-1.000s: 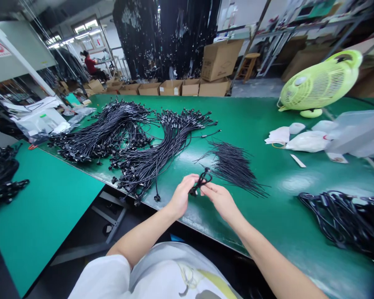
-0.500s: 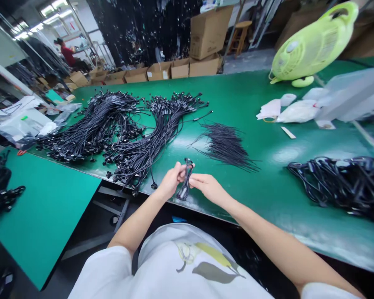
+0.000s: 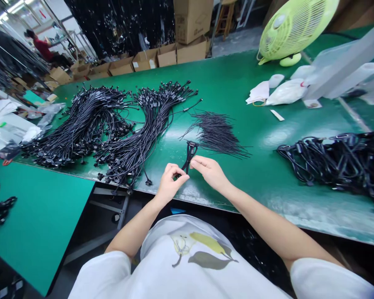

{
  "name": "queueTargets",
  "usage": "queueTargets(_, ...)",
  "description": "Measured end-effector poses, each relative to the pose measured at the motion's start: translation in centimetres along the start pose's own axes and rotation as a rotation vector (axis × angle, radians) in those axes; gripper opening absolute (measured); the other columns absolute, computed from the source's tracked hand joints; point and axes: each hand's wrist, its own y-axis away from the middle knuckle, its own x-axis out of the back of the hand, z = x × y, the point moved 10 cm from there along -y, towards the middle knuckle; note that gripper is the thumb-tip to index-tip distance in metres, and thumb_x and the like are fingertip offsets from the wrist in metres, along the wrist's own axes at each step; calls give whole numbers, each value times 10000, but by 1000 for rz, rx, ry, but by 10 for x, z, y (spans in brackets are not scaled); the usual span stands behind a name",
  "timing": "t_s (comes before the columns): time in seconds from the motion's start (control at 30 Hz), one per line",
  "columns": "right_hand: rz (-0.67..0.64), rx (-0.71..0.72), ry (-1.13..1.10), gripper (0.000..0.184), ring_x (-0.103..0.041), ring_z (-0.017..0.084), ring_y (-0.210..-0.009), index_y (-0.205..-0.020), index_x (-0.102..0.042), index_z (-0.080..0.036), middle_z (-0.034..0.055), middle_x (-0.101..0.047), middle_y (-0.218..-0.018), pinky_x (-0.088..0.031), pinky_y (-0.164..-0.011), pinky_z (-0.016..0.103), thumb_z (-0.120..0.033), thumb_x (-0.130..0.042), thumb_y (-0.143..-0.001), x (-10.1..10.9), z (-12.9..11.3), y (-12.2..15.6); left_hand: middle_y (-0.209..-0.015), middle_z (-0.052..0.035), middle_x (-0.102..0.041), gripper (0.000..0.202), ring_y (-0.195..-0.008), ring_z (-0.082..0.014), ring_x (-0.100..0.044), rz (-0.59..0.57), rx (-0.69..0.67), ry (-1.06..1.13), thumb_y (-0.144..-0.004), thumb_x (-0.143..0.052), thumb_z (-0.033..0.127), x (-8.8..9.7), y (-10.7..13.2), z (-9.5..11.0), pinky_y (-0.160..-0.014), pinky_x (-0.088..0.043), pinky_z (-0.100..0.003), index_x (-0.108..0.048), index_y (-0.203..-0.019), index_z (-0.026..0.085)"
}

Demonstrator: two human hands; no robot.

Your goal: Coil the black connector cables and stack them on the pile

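Observation:
My left hand [image 3: 170, 185] and my right hand [image 3: 209, 171] are both closed on a short folded black cable [image 3: 189, 153], held just above the near edge of the green table [image 3: 252, 124]. The cable's connector end sticks up between my hands. Right behind them lies a fan-shaped heap of thin black ties [image 3: 216, 133]. Two big piles of loose black cables [image 3: 112, 124] spread over the table to the left.
A heap of bundled black cables [image 3: 336, 162] lies at the right. White plastic bags [image 3: 286, 89] and a lime-green fan [image 3: 294, 27] stand at the back right. Cardboard boxes [image 3: 162, 56] line the far side. A second green table [image 3: 34, 224] is at the left. Another person works far back left.
My view has tilted down and the hands sit closer to the table edge. The cable has been turned, so its connector end now points up between my hands.

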Motion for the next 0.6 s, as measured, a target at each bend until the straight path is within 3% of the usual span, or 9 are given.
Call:
queueTargets(0.07,-75,-76,-172,341,-378,95,-591,-674,-543,-162,-12,-480,-631,-286,-564,231,-472,-532,-817,-12,9,2,-1138,-71,-539,378,-1026,-189,-568,-29,31,88,-706,-766,276,-3,-1,1,-943,-457,-343,-592,-1030,190)
queueTargets(0.13,-230,-237,-424,376,-249,61,-489,-660,-485,-170,-49,-380,-558,-197,-476,213,-512,-603,-761,-35,23,8,-1306,-108,-527,509,-1188,-230,-541,-146,52,116,-750,-728,290,-15,2,7,-1066,-391,-390,-533,-1213,204)
queueTargets(0.2,-380,-389,-629,423,-128,42,-438,-648,-414,-192,-92,-268,-506,-120,-428,211,-528,-668,-692,-57,33,18,-1401,-121,-507,502,-1329,-255,-452,-290,48,92,-818,-660,322,-30,10,15,-1162,-273,-406,-520,-1283,198)
queueTargets(0.27,-440,-451,-688,462,-86,37,-420,-625,-365,-207,-112,-199,-482,-95,-409,212,-537,-687,-665,-68,39,25,-1441,-121,-492,474,-1384,-266,-397,-368,50,115,-850,-624,368,-40,18,20,-1187,-229,-404,-540,-1282,192)
queueTargets(0.33,-381,-403,-547,464,-134,44,-413,-584,-373,-199,-94,-221,-468,-123,-416,211,-562,-624,-728,-62,43,24,-1430,-127,-506,438,-1365,-269,-422,-360,77,211,-874,-587,437,-45,20,18,-1163,-280,-403,-571,-1232,185)
queueTargets(0.4,-280,-274,-223,458,-304,67,-447,-563,-451,-172,-37,-373,-493,-227,-459,211,-538,-524,-828,-47,40,21,-1324,-133,-588,386,-1262,-255,-521,-269,127,320,-893,-540,499,-43,16,10,-1095,-370,-395,-613,-1093,177)
queueTargets(0.5,-162,-55,300,358,-556,137,-699,-715,-626,-174,34,-618,-753,-391,-646,252,-410,-446,-915,-25,19,26,-855,-58,-683,378,-873,-182,-657,-16,207,454,-883,-535,550,-29,1,-10,-920,-487,-361,-553,-820,178)
queueTargets(0.6,-49,11,463,305,-598,162,-806,-916,-661,-206,46,-638,-885,-435,-742,288,-382,-414,-947,-5,10,36,-464,95,-382,409,-440,-83,-452,159,282,471,-898,-488,572,-19,-8,-29,-698,-521,-299,-459,-735,198)
